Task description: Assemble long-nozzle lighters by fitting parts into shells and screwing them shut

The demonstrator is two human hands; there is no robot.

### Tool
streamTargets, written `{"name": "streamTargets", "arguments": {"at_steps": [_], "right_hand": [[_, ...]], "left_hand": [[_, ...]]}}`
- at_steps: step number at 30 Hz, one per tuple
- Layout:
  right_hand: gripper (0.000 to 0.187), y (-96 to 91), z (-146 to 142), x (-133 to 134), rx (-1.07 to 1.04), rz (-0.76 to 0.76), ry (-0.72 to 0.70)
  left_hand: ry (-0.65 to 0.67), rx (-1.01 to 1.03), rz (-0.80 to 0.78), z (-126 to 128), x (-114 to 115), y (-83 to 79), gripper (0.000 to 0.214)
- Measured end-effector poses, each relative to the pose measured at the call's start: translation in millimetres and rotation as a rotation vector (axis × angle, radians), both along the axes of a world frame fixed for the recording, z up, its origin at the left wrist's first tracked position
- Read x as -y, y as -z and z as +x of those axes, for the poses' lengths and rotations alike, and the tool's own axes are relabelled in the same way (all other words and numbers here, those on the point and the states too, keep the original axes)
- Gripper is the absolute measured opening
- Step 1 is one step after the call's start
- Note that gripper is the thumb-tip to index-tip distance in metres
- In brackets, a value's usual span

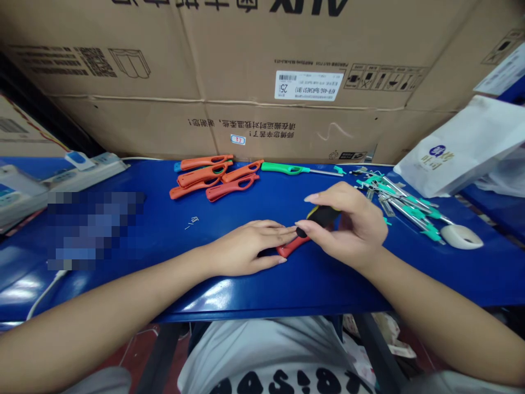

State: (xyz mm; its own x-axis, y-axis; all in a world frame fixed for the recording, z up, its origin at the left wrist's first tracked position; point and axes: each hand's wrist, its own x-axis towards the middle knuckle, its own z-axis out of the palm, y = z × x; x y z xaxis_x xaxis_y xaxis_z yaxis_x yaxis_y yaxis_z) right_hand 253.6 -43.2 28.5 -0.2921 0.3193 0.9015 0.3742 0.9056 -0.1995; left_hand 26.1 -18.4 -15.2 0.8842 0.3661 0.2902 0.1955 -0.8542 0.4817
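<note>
A red lighter casing [292, 248] lies on the blue table, mostly covered by my hands. My left hand [250, 247] rests low on the table with its fingers stretched over the casing and its thumb at the near end, holding it in place. Above it, my right hand [348, 224] is closed around a black and yellow screwdriver [324, 216]. The screwdriver's tip is hidden from view. Several small screws [192, 221] are scattered on the table, left of my left hand.
Orange and red lighter casings [205, 176] are piled at the back. Beside them lies a green lighter [287, 168] with a metal tube. Metal tubes with teal parts [410, 207], a white oval object [462, 237] and a white bag [459, 145] are right. A cardboard box [246, 71] stands behind; power strips [82, 178] lie left.
</note>
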Motion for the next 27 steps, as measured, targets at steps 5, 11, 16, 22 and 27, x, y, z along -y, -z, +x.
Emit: {"name": "streamTargets", "arguments": {"at_steps": [5,11,16,22,27], "right_hand": [[0.056,6.1,2.0,0.3,0.092,-0.335,-0.133],[0.055,2.4,2.5,-1.7,0.052,-0.142,-0.018],[0.052,-2.7,5.6,-0.2,0.149,-0.309,-0.120],[0.042,-4.6,4.7,-2.2,0.072,-0.068,0.000],[0.049,-10.1,7.6,-1.4,0.222,-0.044,-0.023]], "left_hand": [[0.003,-0.028,0.000,0.4,-0.8,1.4,0.048],[-0.006,-0.029,0.000,0.4,0.8,-0.8,0.039],[0.001,-0.027,0.004,1.0,0.4,-0.1,0.048],[0.001,-0.005,0.003,1.0,0.2,0.6,0.041],[-0.013,-0.028,0.015,0.4,0.2,0.5,0.046]]}}
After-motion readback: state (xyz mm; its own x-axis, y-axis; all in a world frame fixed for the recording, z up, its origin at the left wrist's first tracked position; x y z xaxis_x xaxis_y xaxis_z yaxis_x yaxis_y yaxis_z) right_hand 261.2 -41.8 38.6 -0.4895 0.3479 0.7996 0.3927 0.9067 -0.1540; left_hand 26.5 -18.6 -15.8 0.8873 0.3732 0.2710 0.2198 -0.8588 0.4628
